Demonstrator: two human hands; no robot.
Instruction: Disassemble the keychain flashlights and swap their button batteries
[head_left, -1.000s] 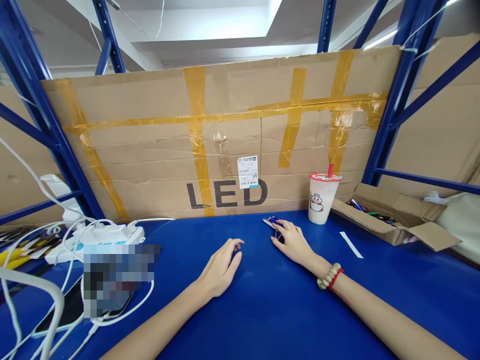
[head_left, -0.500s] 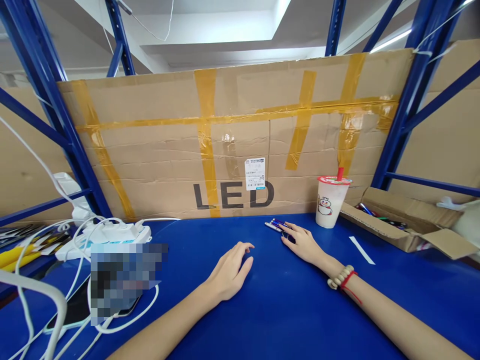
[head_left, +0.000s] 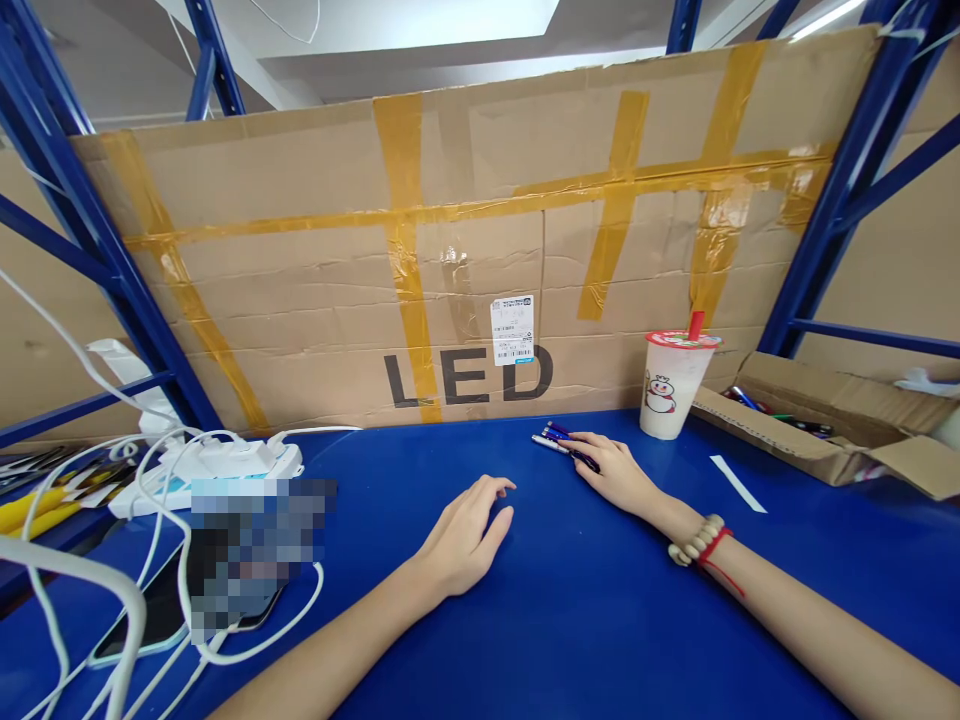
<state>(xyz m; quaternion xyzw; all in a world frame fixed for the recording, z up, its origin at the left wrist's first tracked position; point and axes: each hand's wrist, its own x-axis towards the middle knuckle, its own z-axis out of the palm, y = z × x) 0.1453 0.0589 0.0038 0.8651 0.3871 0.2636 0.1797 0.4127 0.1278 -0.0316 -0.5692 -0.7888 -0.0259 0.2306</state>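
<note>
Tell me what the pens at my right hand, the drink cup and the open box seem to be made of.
The pens: likely smooth plastic, judging by their slim blue and white barrels, though some parts could be metal. The drink cup: probably smooth plastic, as its pale wall looks slightly translucent. The open box: matt brown cardboard, with folded flaps.

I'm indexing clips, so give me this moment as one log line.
left hand: no object visible | right hand: at pens | cup: upright, beside open box
</note>
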